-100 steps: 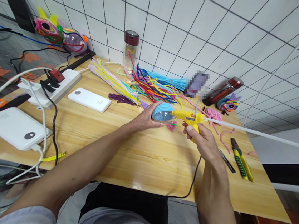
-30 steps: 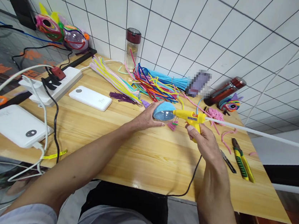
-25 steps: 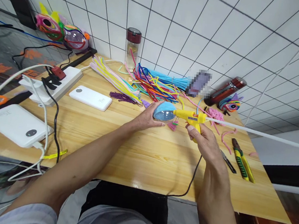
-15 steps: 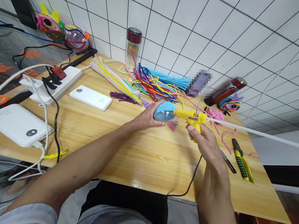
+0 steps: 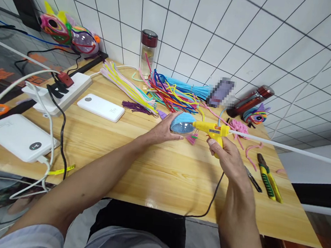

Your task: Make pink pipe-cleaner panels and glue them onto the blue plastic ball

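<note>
My left hand [image 5: 165,130] is wrapped round a clear plastic ball [image 5: 182,127] whose upper part is covered with rows of light blue pipe cleaner. In my right hand [image 5: 224,152] is a yellow hot glue gun [image 5: 211,130], its nozzle at the ball's right side, touching or very close to the blue edge. A long white glue stick [image 5: 288,148] sticks out of the gun's back. Below the nozzle, a small pink tassel-like piece [image 5: 192,138] shows behind the ball. What lies under my left fingers is hidden.
Bundles of coloured pipe cleaners [image 5: 172,91] lie behind my hands. To the right are pliers [image 5: 266,179], a cutter knife [image 5: 253,179] and a dark red flask [image 5: 253,100]. Power banks [image 5: 101,107] and a power strip [image 5: 64,92] sit left. A glass bottle [image 5: 148,54] stands at the wall.
Both hands, the ball and the glue gun hold nearly the same position. A thin white line now shows at the far left edge.
</note>
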